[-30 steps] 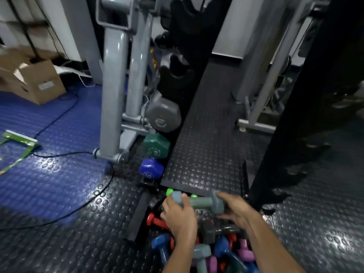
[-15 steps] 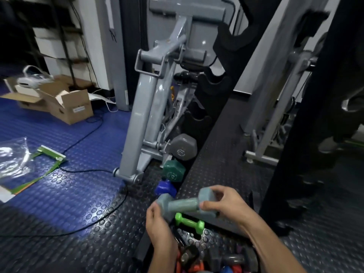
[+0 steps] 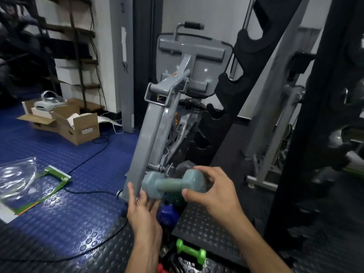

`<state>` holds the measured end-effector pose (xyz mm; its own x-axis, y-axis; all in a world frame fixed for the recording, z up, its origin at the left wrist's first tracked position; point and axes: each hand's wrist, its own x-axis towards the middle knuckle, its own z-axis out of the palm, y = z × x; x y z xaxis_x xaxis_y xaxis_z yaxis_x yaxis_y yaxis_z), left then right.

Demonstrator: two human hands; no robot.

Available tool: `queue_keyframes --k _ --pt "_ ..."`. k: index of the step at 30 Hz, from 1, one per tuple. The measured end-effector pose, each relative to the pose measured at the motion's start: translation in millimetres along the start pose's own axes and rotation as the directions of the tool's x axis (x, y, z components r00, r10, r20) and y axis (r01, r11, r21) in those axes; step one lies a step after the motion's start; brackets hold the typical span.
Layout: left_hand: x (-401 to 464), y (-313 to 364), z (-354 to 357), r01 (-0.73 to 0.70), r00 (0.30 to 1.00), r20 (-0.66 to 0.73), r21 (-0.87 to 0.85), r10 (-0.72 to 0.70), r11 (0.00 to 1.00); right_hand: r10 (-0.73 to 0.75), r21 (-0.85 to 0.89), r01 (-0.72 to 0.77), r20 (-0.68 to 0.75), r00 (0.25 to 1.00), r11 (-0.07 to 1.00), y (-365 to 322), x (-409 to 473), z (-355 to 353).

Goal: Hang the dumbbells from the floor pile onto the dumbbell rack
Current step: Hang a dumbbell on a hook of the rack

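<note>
A grey-green dumbbell [image 3: 171,184] is held level in front of me, above the floor. My right hand [image 3: 213,189] grips its right head with thumb below and fingers over the top. My left hand [image 3: 141,208] has straight fingers under its left head. The black notched dumbbell rack [image 3: 226,99] leans up behind, its upper notches bare. A blue dumbbell [image 3: 167,212] sits low on the rack just under my hands. A bright green dumbbell [image 3: 191,252] lies on the floor at the pile's top edge; the pile is mostly out of view.
A grey exercise machine frame [image 3: 149,134] stands just left of the rack. A black upright post [image 3: 307,134] rises at right. An open cardboard box [image 3: 76,125] and a plastic bag [image 3: 17,174] lie on the blue mat; a black cable [image 3: 88,192] crosses the floor.
The view has tilted up from the floor pile. Both hands have raised the grey-green dumbbell toward the rack. My left hand has loosened from the left head to straight fingers beneath it.
</note>
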<state>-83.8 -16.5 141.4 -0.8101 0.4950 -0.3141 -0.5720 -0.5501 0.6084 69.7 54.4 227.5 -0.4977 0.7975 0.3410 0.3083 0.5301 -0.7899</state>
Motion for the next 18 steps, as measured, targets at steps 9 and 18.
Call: queue_keyframes --k 9,18 --pt "-4.6 21.0 54.5 0.402 0.91 0.197 -0.205 -0.365 0.892 0.246 0.363 -0.161 -0.203 0.948 0.918 4.3 20.9 18.6" --pt "8.2 48.6 105.7 0.198 0.855 0.461 0.134 -0.238 0.971 0.246 0.426 -0.147 -0.187 0.951 0.893 -23.3 54.0 -4.0"
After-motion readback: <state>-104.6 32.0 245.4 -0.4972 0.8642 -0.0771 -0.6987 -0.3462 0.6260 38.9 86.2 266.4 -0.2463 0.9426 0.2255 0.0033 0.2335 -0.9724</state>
